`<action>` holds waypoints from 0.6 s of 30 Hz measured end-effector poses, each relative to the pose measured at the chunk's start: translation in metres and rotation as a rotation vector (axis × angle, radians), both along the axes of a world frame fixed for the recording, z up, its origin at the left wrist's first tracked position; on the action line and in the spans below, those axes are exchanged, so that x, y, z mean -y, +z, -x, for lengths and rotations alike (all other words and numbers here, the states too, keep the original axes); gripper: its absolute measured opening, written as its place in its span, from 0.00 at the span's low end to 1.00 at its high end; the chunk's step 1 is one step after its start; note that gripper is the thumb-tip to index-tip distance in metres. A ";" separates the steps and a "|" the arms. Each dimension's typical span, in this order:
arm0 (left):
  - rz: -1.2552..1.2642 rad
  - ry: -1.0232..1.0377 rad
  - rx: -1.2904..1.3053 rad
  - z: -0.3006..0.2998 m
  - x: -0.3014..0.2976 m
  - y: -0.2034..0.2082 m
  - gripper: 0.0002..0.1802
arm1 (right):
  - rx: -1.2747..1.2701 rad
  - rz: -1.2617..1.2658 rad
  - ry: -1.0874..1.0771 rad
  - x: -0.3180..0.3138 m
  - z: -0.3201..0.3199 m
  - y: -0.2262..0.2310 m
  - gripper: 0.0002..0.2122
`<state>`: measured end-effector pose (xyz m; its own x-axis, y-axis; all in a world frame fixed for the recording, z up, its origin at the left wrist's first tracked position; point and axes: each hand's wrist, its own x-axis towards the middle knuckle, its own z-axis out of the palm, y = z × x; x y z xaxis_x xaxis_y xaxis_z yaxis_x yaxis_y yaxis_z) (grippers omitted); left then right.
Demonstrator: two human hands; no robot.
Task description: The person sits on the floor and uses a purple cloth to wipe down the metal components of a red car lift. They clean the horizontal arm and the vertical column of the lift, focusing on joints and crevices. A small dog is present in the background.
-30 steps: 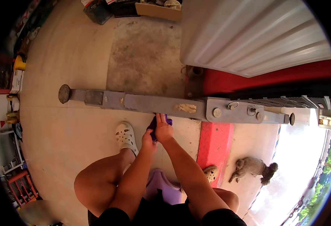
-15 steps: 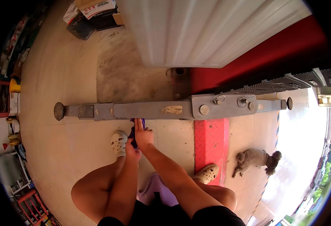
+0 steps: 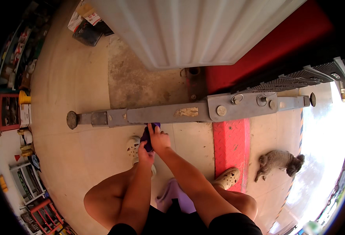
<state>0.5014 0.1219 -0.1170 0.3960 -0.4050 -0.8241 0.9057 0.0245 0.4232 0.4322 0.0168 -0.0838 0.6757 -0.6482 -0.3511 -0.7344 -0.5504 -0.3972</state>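
A long grey metal lift arm (image 3: 153, 114) with a chipped pale patch crosses in front of me, a round pad at each end. Just below its near edge, both hands are on a dark purple cloth (image 3: 145, 138). My left hand (image 3: 146, 154) grips the lower part of the cloth, fingers closed. Over the upper part lies my right hand (image 3: 159, 140), its index finger pointing up toward the arm and the other fingers curled. The cloth's upper end touches or nearly touches the arm's edge; how much lies beneath is hidden.
A red ramp plate (image 3: 231, 150) runs beneath the arm on the right. A grey dog (image 3: 276, 162) lies beyond it. A ribbed white panel (image 3: 196, 35) hangs overhead. Between my legs is a purple stool (image 3: 174, 197). Boxes (image 3: 90, 27) stand far left, and shelves line the left wall.
My view has shifted, so the whole scene sits farther right in the picture. Both hands stay with the cloth at the arm's near edge.
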 end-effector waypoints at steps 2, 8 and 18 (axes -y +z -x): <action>0.021 0.019 -0.001 -0.005 -0.002 -0.002 0.23 | -0.029 -0.029 -0.003 -0.001 -0.009 -0.002 0.32; 0.031 0.032 -0.015 -0.013 -0.005 -0.005 0.24 | -0.030 0.017 0.024 -0.005 -0.020 -0.018 0.32; -0.009 -0.010 0.026 -0.007 0.000 0.006 0.22 | -0.020 -0.183 0.011 0.010 -0.001 -0.004 0.38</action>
<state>0.5086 0.1219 -0.1107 0.4130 -0.4020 -0.8172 0.8948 0.0117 0.4464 0.4328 0.0066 -0.0880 0.6740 -0.5652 -0.4757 -0.7375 -0.4784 -0.4766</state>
